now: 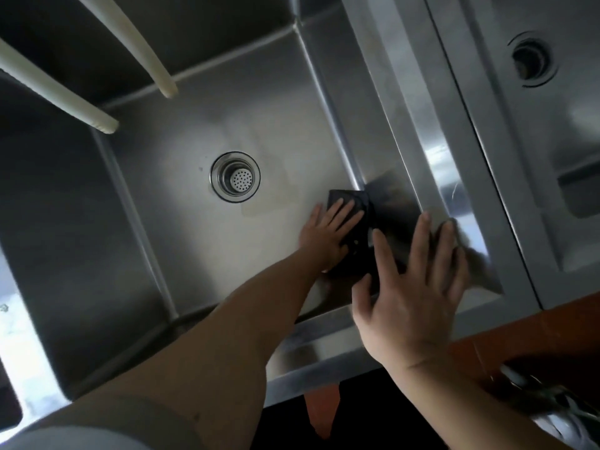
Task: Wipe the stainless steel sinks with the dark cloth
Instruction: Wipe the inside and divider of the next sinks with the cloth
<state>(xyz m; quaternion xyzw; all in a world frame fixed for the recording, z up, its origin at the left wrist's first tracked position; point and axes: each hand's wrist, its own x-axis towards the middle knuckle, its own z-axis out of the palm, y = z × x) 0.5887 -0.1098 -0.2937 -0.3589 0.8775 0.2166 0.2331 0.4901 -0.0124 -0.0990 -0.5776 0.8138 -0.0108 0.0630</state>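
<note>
My left hand (328, 235) presses flat on the dark cloth (354, 222) at the sink (181, 203) floor's right edge; my right hand (412, 287) hovers spread above.

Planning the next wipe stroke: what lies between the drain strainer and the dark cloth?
Only bare sink floor between drain strainer and dark cloth, faintly stained, seen in the head view.

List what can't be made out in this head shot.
- Dark cloth: near part hidden by left hand and right hand.
- Second sink: cut off by the right edge.
- Two pale hoses: upper ends cut off by the top and left edges.
- Object at bottom right: too blurred to identify.
</note>
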